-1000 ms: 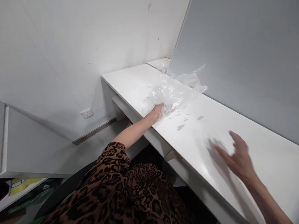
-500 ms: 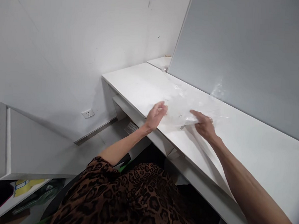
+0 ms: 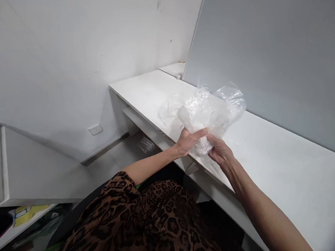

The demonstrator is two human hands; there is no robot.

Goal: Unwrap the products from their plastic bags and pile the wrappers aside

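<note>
Crumpled clear plastic film [image 3: 205, 109], which looks like thin bags or wrapping, is bunched between my two hands over the near edge of the white desk [image 3: 284, 163]. My left hand [image 3: 187, 142] is closed round its lower left side, thumb laid across the front. On the right side my right hand [image 3: 219, 149] grips the same bunch, its thumb close to the left one. Loose parts of the film puff out above and to the left of the hands. Whether anything lies inside the bunch I cannot tell.
A grey partition [image 3: 268, 59] rises along the desk's back edge. The white wall at left carries a power socket [image 3: 95, 129]. Under the desktop runs a shelf [image 3: 142, 120]. A white cabinet panel [image 3: 42, 167] stands at lower left, with a yellow item [image 3: 30, 213] below it.
Both hands have come together and closed on the film, which lay spread flatter on the desk before. It is now gathered into a raised bunch nearer the desk's front edge.
</note>
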